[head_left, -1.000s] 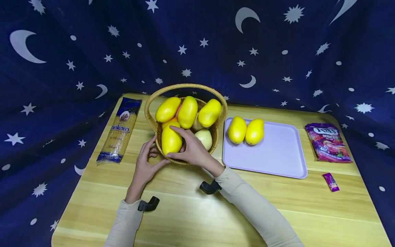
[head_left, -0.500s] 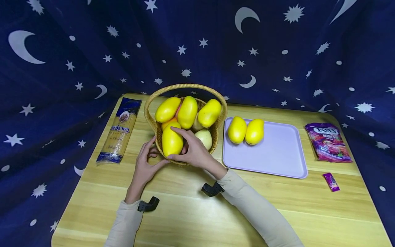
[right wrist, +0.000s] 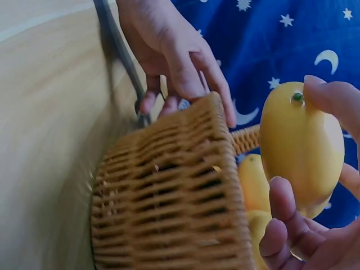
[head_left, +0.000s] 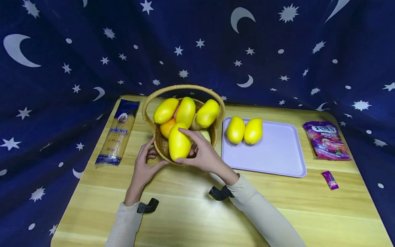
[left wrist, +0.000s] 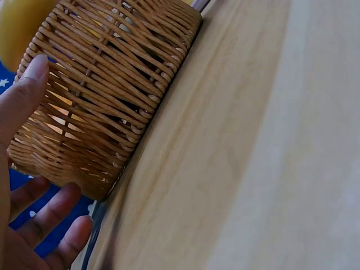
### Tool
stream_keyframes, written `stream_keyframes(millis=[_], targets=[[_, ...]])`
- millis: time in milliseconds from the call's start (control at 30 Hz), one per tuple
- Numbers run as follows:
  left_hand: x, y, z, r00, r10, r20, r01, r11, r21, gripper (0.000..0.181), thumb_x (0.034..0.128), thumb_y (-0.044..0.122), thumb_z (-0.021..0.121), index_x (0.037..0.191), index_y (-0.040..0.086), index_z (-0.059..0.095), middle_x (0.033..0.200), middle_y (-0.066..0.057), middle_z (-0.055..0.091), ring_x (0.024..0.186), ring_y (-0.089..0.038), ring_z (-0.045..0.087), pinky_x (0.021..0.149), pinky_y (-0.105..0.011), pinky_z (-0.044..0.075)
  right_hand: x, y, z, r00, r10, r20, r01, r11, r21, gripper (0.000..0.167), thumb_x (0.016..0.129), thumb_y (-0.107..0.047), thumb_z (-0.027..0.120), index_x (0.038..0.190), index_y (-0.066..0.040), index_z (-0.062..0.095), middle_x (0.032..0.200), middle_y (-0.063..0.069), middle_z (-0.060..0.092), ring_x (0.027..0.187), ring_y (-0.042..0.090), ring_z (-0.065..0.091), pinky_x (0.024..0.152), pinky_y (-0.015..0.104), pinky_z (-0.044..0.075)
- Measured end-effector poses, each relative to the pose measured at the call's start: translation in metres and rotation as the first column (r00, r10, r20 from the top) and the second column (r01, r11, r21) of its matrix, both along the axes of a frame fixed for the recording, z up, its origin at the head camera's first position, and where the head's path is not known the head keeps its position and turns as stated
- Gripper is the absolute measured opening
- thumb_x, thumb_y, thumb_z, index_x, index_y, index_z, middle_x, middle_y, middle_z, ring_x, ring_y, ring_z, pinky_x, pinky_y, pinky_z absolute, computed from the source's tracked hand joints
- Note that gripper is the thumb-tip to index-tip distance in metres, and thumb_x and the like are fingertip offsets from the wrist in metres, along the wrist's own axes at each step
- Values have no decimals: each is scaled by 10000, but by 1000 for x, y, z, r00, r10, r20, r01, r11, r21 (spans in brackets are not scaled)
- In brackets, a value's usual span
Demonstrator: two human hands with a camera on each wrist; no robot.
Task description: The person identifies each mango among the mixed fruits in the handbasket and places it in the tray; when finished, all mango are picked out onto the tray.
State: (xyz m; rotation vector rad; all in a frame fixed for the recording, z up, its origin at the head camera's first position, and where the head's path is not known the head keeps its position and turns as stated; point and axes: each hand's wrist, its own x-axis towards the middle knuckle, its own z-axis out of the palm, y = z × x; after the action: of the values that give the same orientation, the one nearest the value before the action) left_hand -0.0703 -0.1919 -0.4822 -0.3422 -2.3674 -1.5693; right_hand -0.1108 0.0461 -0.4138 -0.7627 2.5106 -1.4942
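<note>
Inside wicker basket (right wrist: 169, 197), mangoes (head_left: 186, 111), on tray (head_left: 277, 147), two more (head_left: 236, 130)

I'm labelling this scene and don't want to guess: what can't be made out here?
Head view: the bottom of the basket, covered by yellow fruits.
Head view: part of the front pale fruit, behind the right hand.
Head view: fine print on the small purple packet, too small to read.
Left wrist view: the fruit at upper left, cut off by the picture's edge.

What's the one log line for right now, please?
right grip: holds yellow fruit over basket; left grip: touches basket; tray: two yellow fruits
</note>
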Motion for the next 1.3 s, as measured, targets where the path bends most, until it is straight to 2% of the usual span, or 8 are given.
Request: stream_keyframes(millis=[200, 333, 567, 833, 967, 1100, 1200, 1300], targets=[[0, -1, 0, 1000, 7, 10, -7, 1000, 3, 928, 665, -81, 853, 1465, -39, 385, 1233, -242, 536, 925, -359, 604, 774, -407, 549, 7, 18, 4, 998, -16, -67, 16, 1000, -6, 890, 702, -294, 895, 1464, -292, 434, 1267, 18, 500, 774, 230, 569, 656, 361, 558], [0, -1, -1, 1000, 1, 5, -1, 1000, 15, 930, 658, -92, 852, 1463, -40, 389, 1225, -246, 537, 919, -379, 597, 773, -388, 549, 10, 32, 6, 996, -17, -92, 17, 1000, 1, 901, 704, -307, 893, 1471, -308, 420, 1330, 2, 489, 798, 192, 529, 634, 383, 551], [1, -1, 0, 1000, -4, 4, 3, 1000, 18, 931, 660, -95, 849, 1465, -39, 385, 1239, -243, 533, 921, -386, 596, 773, -382, 546, 16, 61, 7, 993, -19, -118, 22, 1000, 18, 917, 692, -289, 903, 1472, -279, 421, 1326, 18, 489, 739, 196, 525, 595, 304, 509], [1, 0, 2, 1000, -12, 15, 12, 999, 32, 925, 670, -95, 844, 1467, -42, 379, 1234, -293, 521, 930, -435, 593, 782, -422, 543, 21, 96, 8, 985, -70, -157, 70, 998, -5, 922, 663, -188, 922, 1454, -178, 449, 1283, 37, 521, 770, 218, 500, 615, 307, 475], [0, 0, 1, 1000, -13, 14, 13, 999, 34, 920, 671, -98, 841, 1465, -46, 380, 1234, -302, 518, 926, -448, 588, 778, -428, 542, 24, 115, 9, 984, -106, -141, 106, 994, -5, 945, 632, -87, 925, 1448, -101, 448, 1271, 74, 514, 763, 242, 501, 626, 311, 460], [0, 0, 1, 1000, -10, 12, 10, 999, 31, 918, 669, -100, 842, 1462, -50, 381, 1231, -296, 520, 923, -449, 586, 776, -426, 542, 30, 129, 20, 982, -144, -126, 146, 989, 5, 924, 630, 21, 893, 1435, -21, 442, 1180, 89, 509, 738, 299, 494, 627, 311, 462], [0, -1, 1, 1000, -9, 10, 8, 1000, 24, 921, 666, -98, 844, 1460, -55, 381, 1229, -289, 523, 922, -439, 591, 773, -434, 542, 31, 140, 25, 978, -162, -132, 165, 986, 14, 903, 640, 68, 867, 1431, 9, 434, 1114, 76, 496, 725, 311, 487, 617, 306, 466], [0, -1, 1, 1000, -7, 11, 7, 1000, 18, 925, 665, -93, 847, 1462, -52, 380, 1231, -284, 523, 924, -421, 597, 771, -442, 542, 28, 155, 21, 975, -181, -131, 186, 982, 27, 907, 651, 80, 858, 1443, 0, 423, 1099, 68, 480, 708, 314, 486, 601, 296, 470]])
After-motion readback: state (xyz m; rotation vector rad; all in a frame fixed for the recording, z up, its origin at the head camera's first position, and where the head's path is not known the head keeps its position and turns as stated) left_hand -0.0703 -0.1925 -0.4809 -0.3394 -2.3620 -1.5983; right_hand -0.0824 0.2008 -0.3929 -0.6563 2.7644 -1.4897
